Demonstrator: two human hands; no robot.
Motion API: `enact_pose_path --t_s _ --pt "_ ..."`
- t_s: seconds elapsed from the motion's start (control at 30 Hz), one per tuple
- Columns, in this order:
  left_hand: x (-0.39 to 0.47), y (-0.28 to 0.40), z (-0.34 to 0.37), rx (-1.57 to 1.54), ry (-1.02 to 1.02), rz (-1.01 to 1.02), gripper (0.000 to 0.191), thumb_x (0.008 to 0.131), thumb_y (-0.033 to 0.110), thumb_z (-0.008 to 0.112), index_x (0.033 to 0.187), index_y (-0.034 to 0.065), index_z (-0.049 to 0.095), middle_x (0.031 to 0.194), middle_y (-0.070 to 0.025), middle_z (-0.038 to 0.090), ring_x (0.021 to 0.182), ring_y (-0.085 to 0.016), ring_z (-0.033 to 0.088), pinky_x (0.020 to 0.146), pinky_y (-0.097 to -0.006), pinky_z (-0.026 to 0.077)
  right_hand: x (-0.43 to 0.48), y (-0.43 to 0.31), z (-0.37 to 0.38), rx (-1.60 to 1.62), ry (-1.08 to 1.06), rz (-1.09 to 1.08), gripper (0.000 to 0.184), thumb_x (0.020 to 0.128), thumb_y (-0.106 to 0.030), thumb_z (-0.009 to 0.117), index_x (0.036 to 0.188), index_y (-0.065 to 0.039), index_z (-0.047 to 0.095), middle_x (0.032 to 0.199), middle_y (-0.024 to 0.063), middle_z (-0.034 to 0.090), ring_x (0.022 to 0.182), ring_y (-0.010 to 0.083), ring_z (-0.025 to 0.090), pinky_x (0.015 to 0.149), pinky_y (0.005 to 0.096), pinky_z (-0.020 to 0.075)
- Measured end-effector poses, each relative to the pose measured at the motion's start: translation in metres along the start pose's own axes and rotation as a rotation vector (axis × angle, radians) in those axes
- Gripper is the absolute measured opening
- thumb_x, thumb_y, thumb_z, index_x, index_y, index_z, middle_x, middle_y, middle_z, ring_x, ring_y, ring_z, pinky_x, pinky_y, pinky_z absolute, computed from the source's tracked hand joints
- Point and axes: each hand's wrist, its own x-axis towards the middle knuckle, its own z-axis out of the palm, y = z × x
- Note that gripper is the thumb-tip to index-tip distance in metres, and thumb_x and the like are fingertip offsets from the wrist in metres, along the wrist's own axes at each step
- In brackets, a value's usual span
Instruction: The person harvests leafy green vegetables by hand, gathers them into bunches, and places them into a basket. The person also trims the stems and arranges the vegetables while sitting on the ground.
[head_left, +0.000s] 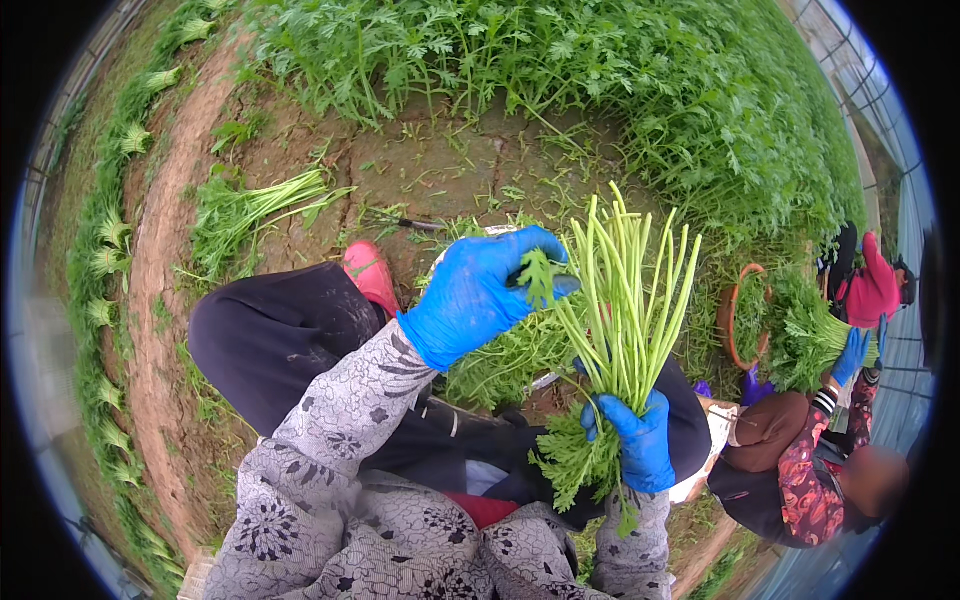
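My right hand (637, 435), in a blue glove, is closed around a bunch of leafy greens (626, 300) whose pale green stems point up and whose leaves hang below the fist. Left of the stems, my left hand (495, 285), also blue-gloved, pinches a small lobed leaf (537, 276) between thumb and fingers. Under my hands, loose greens (491, 367) lie in a heap between my legs. A separate bundle of cut greens (255, 210) rests on the soil at the left. Near it lies a tool with a dark handle (420, 224), partly covered.
Dense standing greens (540, 67) border the bare soil ahead. Bundles of greens (112, 227) line the far left. At right, a co-worker (806, 480) in blue gloves holds a large bunch (814, 330) beside an orange-rimmed basket (757, 271); another person (870, 285) is beyond.
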Motion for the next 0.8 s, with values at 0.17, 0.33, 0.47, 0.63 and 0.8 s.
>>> enact_pose_path --t_s 0.17,0.33,0.47,0.63,0.8 --pt "-0.008 -0.001 -0.024 -0.053 0.094 -0.227 0.019 0.089 0.006 0.066 0.108 0.0026 0.066 0.086 -0.0019 0.067 0.07 -0.005 0.056 0.063 -0.0214 0.047 -0.001 -0.006 -0.005 0.167 0.02 -0.091 0.04 0.085 -0.02 0.067 0.112 0.009 0.06 0.079 0.0166 0.067 0.049 0.0171 0.054 0.047 0.0294 0.0448" --pt "-0.031 -0.013 -0.021 0.177 -0.279 -0.359 0.034 0.086 0.015 0.071 0.115 -0.0002 0.062 0.088 -0.004 0.069 0.072 -0.007 0.058 0.062 -0.0255 0.049 -0.001 -0.008 -0.013 0.182 0.006 -0.111 0.049 0.086 -0.021 0.062 0.123 0.008 0.049 0.108 0.0256 0.065 0.043 0.0193 0.051 0.046 0.0354 0.0445" --pt "-0.02 -0.03 0.015 0.19 -0.258 -0.29 0.042 0.083 0.015 0.073 0.121 0.001 0.059 0.086 -0.0061 0.069 0.066 -0.011 0.06 0.062 -0.0305 0.05 0.0 -0.007 -0.007 0.127 0.001 -0.076 0.05 0.086 -0.02 0.062 0.124 0.008 0.048 0.11 0.0248 0.065 0.042 0.0192 0.052 0.045 0.0353 0.0445" --pt "-0.006 -0.033 0.03 -0.162 -0.262 -0.382 0.021 0.09 0.02 0.062 0.093 -0.0016 0.064 0.071 -0.0079 0.066 0.059 -0.013 0.06 0.058 -0.03 0.049 -0.002 -0.008 0.001 0.165 -0.014 -0.048 0.052 0.085 -0.019 0.062 0.127 0.008 0.046 0.111 0.0263 0.064 0.041 0.0194 0.051 0.044 0.0342 0.0443" --pt "-0.001 -0.05 -0.001 -0.241 0.054 -0.456 0.021 0.093 0.019 0.056 0.09 0.0019 0.068 0.06 -0.0072 0.063 0.056 -0.017 0.061 0.057 -0.0313 0.049 -0.012 -0.009 -0.007 0.136 0.007 -0.1 0.053 0.084 -0.018 0.061 0.127 0.009 0.045 0.111 0.0284 0.064 0.041 0.0197 0.051 0.044 0.034 0.0443"
